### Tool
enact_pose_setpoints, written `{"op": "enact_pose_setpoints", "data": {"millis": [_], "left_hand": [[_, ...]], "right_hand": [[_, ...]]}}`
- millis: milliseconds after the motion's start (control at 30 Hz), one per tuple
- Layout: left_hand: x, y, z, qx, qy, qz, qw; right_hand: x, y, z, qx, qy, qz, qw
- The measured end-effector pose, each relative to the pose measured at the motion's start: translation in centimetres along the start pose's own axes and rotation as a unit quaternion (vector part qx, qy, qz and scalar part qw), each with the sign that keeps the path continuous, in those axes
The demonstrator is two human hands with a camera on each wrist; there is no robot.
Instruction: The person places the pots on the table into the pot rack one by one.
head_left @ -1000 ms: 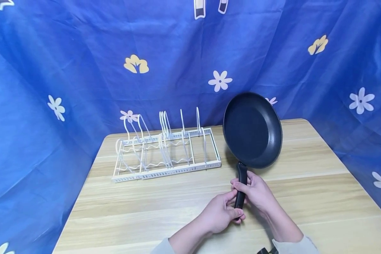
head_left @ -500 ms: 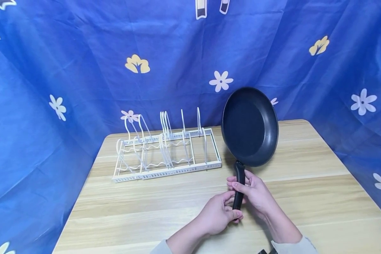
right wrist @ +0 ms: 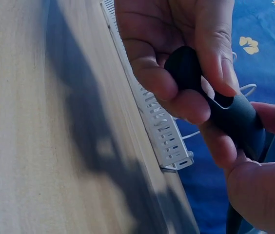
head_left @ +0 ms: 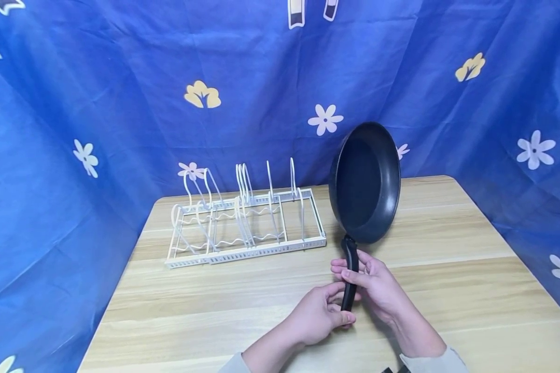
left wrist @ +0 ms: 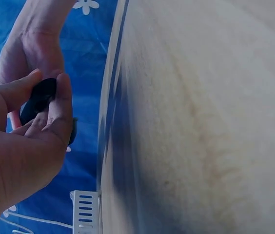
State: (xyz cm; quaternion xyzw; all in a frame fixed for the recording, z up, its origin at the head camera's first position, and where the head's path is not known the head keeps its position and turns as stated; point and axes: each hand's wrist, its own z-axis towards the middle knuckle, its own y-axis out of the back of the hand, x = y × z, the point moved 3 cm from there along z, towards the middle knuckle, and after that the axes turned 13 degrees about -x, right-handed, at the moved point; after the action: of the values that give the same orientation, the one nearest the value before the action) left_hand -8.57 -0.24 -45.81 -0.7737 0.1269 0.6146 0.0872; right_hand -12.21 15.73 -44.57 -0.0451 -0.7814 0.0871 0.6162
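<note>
A black frying pan (head_left: 361,181) is held up over the right half of the table, tilted with its inside turned partly left toward the rack. Its handle points down toward me. My left hand (head_left: 318,314) pinches the lower end of the handle between thumb and fingers. Higher on the same handle, my right hand (head_left: 378,284) grips with the thumb in front and fingers behind. In the left wrist view the black handle end (left wrist: 41,97) shows between the left thumb and fingers. The right wrist view shows both hands around the handle (right wrist: 237,122).
A white wire pan rack (head_left: 261,253) with several upright loops stands on the wooden table (head_left: 205,316), left of the pan. Blue patterned cloth (head_left: 261,77) hangs behind and at both sides. A small black object (head_left: 394,370) shows near the right sleeve.
The pan has turned about its handle, so its face appears narrower and more of its outer left side shows. It has also risen slightly. Both hands keep their hold on the handle.
</note>
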Motion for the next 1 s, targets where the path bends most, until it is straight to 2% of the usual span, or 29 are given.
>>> {"op": "enact_pose_setpoints", "data": {"millis": [167,433,700,1000], "left_hand": [[-0.1,0.0,-0.1,0.009,-0.009,0.012,0.9999],[-0.5,0.1,-0.7,0.016,-0.006,0.007,0.9998],[-1.1,0.4,-1.2,0.013,-0.014,0.01,0.9998],[-1.1,0.8,-1.5,0.026,-0.01,-0.026,0.9993]], "right_hand": [[0.2,0.1,-0.1,0.032,0.006,0.017,0.9993],[0.6,-0.1,-0.1,0.134,0.017,0.06,0.989],[1.2,-0.6,-0.3,0.178,0.03,0.068,0.9812],[2.3,-1.7,-0.5,0.236,0.065,0.093,0.9651]]}}
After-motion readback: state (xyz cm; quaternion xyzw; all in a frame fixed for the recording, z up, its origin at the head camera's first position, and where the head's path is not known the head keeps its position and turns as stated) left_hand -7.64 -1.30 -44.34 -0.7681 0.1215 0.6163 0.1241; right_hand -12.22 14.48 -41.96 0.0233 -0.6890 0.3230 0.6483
